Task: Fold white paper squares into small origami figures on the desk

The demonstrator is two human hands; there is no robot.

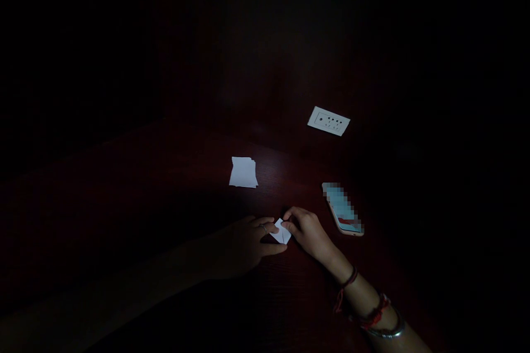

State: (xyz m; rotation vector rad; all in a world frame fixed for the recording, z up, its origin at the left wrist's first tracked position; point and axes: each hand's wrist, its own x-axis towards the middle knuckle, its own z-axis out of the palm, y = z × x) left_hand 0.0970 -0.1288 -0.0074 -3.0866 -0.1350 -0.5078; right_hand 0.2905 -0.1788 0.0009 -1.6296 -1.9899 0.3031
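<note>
folded paper [280, 239], small, white and four-cornered, lies on the dark red table [273, 168], well nearer than the far edge and directly between the two hands; a thin crease line runs from its middle toward its near corner. it sits turned like a diamond, one corner pointing to the table's far edge; with fingers covering parts of it, no long axis can be told. the left hand [252, 237] comes in low from the near left in deep shadow, palm down, a ring [264, 228] on one finger; its thumb and fingers are wide apart, a fingertip resting on the paper and the thumb along its near side. the right hand [308, 231] reaches in from the near right, wrist bent, thumb and forefinger narrow at the paper's right side; whether they pinch or only press, i cannot tell. a phone [343, 209] lies just beside it, and a paper stack [243, 172] lies nearer the far edge.
</note>
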